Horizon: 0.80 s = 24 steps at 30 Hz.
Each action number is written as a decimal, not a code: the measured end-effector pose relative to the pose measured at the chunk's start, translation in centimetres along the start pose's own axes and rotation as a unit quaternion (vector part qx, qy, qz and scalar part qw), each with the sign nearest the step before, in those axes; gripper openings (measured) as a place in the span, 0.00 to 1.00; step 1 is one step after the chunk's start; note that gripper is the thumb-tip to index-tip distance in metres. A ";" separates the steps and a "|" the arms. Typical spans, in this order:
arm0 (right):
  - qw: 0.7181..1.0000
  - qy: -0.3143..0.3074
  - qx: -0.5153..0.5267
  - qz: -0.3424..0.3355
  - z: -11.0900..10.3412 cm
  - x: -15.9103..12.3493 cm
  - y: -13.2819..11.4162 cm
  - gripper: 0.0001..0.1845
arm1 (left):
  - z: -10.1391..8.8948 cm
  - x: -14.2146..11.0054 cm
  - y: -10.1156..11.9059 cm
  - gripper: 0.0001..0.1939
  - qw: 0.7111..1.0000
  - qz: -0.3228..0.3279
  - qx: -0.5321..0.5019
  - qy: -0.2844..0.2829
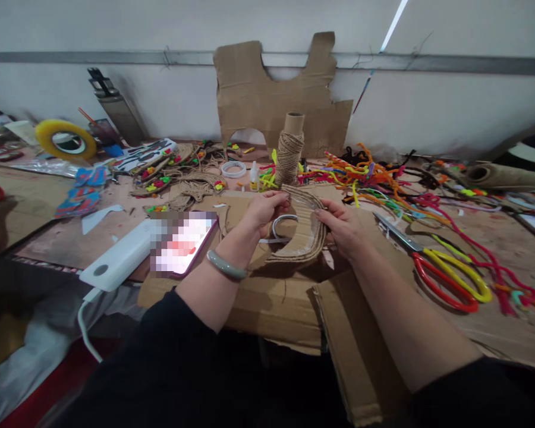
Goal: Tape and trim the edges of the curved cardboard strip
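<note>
Between my hands is a curved cardboard piece with twine laid along its outer edge. My left hand pinches its upper end, thumb and fingers together. On the right side of the curve, my right hand grips the twine-covered edge, thumb in front. Behind the piece, a white ring shows through the opening. A cardboard tube wound with twine stands upright just beyond my hands. Close to it is a small glue bottle. Flat cardboard lies under my hands.
Scissors with red and yellow handles lie to the right, near tangled coloured cords. On the left are a lit phone, a white corded device and a tape roll. A cut cardboard sheet leans on the wall.
</note>
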State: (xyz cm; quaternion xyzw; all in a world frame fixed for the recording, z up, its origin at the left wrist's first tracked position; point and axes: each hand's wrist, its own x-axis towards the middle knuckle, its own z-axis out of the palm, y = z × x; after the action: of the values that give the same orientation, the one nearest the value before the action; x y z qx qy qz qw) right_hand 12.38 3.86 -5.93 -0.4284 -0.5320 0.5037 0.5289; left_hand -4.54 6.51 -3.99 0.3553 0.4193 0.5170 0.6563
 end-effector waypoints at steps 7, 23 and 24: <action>0.999 0.012 0.032 0.034 0.3 -0.1 -0.5 0.15 | -0.1 0.1 -0.6 0.10 0.998 0.018 -0.058 -0.032; 1.000 0.001 0.002 0.024 -0.3 0.1 -0.3 0.16 | 0.8 -0.8 -0.6 0.06 0.999 0.031 0.017 -0.041; 0.999 -0.004 -0.002 0.032 -0.2 0.1 -0.2 0.17 | 0.9 -0.9 -0.7 0.06 0.998 0.032 0.030 -0.040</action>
State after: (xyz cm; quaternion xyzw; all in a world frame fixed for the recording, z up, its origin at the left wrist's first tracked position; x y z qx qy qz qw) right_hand 12.61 3.92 -5.71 -0.4445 -0.5206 0.5211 0.5096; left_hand -3.50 5.48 -4.12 0.4085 0.3962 0.5101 0.6450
